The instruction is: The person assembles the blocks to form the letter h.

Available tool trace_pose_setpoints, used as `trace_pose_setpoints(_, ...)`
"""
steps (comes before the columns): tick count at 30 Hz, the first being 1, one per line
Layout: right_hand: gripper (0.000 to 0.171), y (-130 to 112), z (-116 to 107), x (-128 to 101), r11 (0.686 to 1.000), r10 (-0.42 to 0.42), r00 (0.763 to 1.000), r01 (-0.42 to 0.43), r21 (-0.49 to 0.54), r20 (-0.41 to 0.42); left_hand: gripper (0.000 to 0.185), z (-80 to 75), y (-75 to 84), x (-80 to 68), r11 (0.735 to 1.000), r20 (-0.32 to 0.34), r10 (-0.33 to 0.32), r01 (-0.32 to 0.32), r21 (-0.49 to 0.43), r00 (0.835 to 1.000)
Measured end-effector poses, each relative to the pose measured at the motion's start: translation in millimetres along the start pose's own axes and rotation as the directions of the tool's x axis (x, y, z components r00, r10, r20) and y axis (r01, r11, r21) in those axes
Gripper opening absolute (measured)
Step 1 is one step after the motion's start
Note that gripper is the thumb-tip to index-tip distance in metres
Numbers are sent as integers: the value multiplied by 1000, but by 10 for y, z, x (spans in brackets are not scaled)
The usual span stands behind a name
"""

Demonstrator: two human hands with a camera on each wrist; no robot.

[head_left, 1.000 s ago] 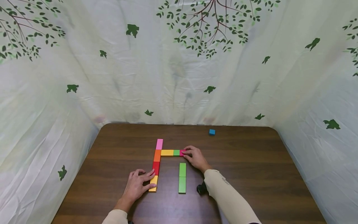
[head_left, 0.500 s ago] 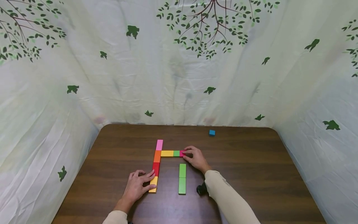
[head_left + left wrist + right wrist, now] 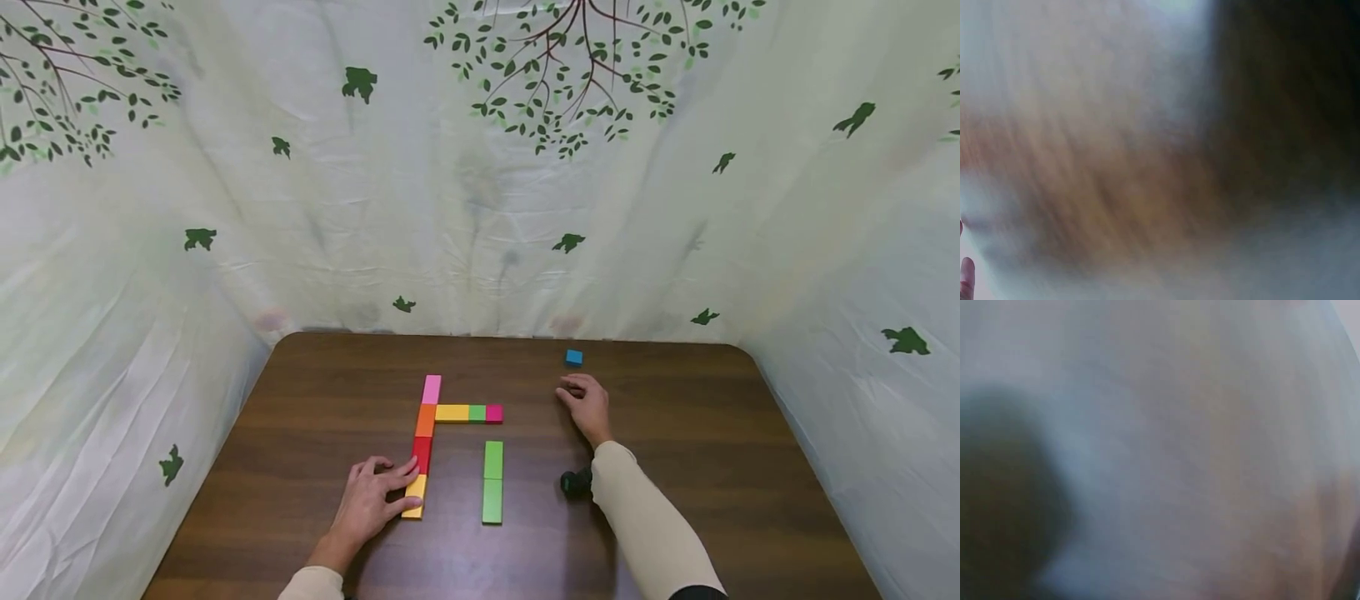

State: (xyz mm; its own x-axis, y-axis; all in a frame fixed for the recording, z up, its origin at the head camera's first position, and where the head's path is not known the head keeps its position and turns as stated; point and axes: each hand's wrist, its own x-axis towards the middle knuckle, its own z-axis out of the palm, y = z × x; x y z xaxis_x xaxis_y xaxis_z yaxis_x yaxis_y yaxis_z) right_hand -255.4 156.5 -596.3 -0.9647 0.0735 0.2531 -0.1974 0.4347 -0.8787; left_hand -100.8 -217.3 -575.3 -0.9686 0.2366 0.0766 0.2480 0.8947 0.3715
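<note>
My left hand (image 3: 369,502) rests at the left column of flat blocks, its index finger touching the red block (image 3: 422,455) and its thumb on the yellow block (image 3: 414,498). Above these, the column continues with an orange block (image 3: 425,421) and a pink block (image 3: 432,389). A row runs right from the orange one: a second yellow block (image 3: 452,413), a small green block (image 3: 477,413) and a magenta block (image 3: 494,413). My right hand (image 3: 587,406) hovers with loosely bent fingers just below a small blue block (image 3: 573,357), apart from it. Both wrist views are blurred.
Two longer green blocks (image 3: 492,482) stand end to end below the magenta block, with a gap between. They lie on a brown wooden table (image 3: 675,467). A pale curtain (image 3: 480,250) with leaf prints hangs behind the table's far edge and along its sides.
My right hand has let go of the magenta block and moved right and slightly away, close to the blue block. The left hand and the blocks stay in place.
</note>
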Motion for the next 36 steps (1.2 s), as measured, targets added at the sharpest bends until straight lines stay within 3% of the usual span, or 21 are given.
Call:
trace_pose_setpoints(6, 33, 85, -148, 197, 996, 84, 995, -82, 36, -52, 59, -9, -8, -13, 1000, -8, 22, -22, -3, 1000)
trace_pose_setpoints(12, 47, 25, -237, 357, 989, 114, 987, -102, -109, 109, 60, -14, -4, -11, 999, -10, 33, -33, 0, 999)
trace_pose_setpoints(16, 50, 38, -238, 430, 969, 111, 967, -54, -240, 229, 60, -12, -13, -16, 999, -16, 41, -41, 6, 999)
trace_pose_setpoints(20, 48, 28, -210, 462, 953, 111, 950, -18, -302, 293, 60, -7, -12, -18, 999, -21, 33, -33, 6, 999)
trace_pose_setpoints(27, 38, 18, -211, 349, 935, 44, 965, 51, -351, 257, 60, 3, -2, -12, 999, -23, 35, -35, 4, 999)
trace_pose_setpoints(36, 26, -12, -193, 126, 947, -56, 971, 126, -296, 234, 59, -6, 12, -17, 1000, -17, 20, -20, -12, 1000)
